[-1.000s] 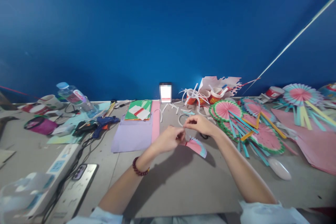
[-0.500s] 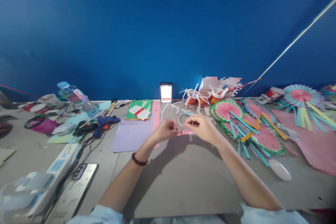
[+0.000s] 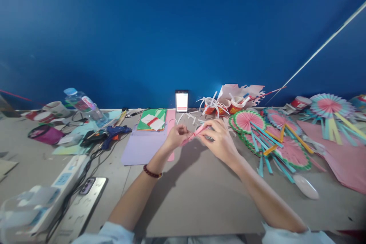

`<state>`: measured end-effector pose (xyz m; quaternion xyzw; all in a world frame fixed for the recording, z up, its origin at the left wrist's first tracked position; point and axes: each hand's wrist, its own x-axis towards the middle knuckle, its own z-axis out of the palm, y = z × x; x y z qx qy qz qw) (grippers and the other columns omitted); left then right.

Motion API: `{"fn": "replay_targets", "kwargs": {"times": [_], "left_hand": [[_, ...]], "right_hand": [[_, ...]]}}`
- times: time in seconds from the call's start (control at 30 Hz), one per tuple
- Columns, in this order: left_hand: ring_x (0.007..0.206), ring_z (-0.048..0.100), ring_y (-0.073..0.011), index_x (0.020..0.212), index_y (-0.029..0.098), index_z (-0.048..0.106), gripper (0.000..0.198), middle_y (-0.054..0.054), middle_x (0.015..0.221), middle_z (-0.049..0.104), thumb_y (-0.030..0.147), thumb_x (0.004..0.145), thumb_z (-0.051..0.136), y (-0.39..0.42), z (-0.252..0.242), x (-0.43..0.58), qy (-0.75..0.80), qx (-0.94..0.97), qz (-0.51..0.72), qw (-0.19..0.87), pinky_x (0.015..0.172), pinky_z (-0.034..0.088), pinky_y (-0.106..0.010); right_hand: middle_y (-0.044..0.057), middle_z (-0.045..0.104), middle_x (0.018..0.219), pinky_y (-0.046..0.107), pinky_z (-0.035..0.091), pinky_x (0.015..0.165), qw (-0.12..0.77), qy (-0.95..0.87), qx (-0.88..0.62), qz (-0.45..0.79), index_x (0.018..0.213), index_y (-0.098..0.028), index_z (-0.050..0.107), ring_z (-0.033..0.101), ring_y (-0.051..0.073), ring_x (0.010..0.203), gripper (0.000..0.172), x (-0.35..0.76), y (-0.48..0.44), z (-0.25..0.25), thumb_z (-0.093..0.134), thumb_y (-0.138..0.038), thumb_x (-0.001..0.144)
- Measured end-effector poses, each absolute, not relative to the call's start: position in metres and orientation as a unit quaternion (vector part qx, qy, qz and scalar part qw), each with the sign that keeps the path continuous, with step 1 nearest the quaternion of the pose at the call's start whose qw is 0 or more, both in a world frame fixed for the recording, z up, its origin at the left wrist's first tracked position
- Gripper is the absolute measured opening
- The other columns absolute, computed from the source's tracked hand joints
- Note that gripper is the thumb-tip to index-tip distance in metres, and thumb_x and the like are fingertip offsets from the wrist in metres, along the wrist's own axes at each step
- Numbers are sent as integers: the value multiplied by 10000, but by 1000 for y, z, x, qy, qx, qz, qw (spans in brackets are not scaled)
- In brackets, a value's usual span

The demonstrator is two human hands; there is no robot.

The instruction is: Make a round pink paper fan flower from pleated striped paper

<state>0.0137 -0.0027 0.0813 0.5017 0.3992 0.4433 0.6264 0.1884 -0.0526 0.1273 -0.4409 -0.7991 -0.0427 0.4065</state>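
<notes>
Between my two hands is a small pink paper strip (image 3: 195, 134), lifted a little above the table and tilted up to the right. My left hand (image 3: 177, 136) pinches its left end, with the fingers curled in. My right hand (image 3: 219, 137) has thumb and fingers closed on the strip's right part, and they cover some of it. Beyond the hands lie several white paper strips (image 3: 187, 117). To the left a lilac sheet (image 3: 143, 148) lies flat, with a stack of green paper (image 3: 143, 120) on it.
Paper rosettes with streamers (image 3: 247, 122) lie at the right, near a white spoon-shaped piece (image 3: 305, 187). Red cups (image 3: 236, 105) stand against the blue wall. At the left are a blue glue gun (image 3: 114, 135), a plastic bottle (image 3: 84, 105), a power strip (image 3: 61, 183) and a phone (image 3: 88, 198).
My right hand has turned and come closer to the left hand. The pink strip now tilts up to the right, where before it lay nearly level.
</notes>
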Motion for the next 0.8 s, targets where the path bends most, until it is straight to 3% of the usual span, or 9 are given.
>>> {"fn": "replay_targets", "kwargs": {"times": [0.17,0.8], "left_hand": [[584,603,-107,622,180,440,460,4,656,666,331,476,848,0,82,12,413,451,470,637,568,441,-215],[591,623,-110,598,193,348,517,57,549,562,277,508,849,-6,99,12,364,380,559,641,547,401,-186]], "right_hand": [[54,632,851,345,437,795,392,-804,-447,-33,705,-199,660,528,201,856,132,188,-51,124,609,-139,810],[44,649,818,322,451,761,446,-751,-468,132,688,-204,627,590,192,824,134,189,-40,110,612,-212,822]]}}
